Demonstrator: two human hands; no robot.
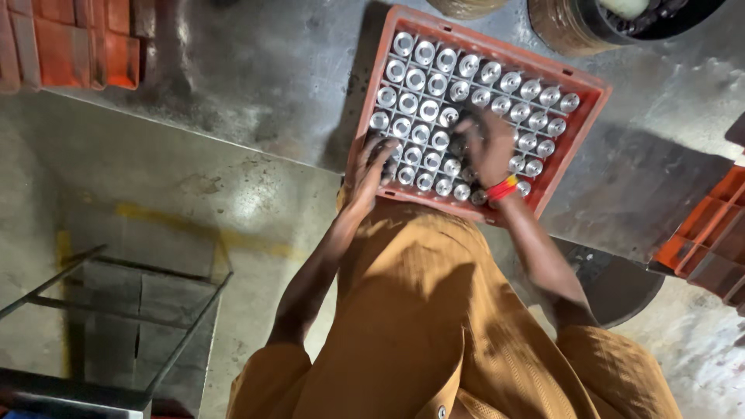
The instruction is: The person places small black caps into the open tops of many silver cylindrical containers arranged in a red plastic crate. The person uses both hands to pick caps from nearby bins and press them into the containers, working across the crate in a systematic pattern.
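Concrete floor (233,116), red crate (578,81) skewed diagonally, metal cylinders (434,85) upright, both hands (489,143) inside.

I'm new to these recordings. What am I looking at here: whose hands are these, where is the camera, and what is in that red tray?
One picture, from a camera worn on a person's head, looking down past an orange-brown garment. Both bare hands reach into a red crate on a grey concrete floor. Its grid holds rows of shiny metal cylinders standing upright. The left hand rests at the crate's near edge; the right hand, with a red wristband, covers several cylinders. Whether either grips one cannot be told. More red crates stand nearby.
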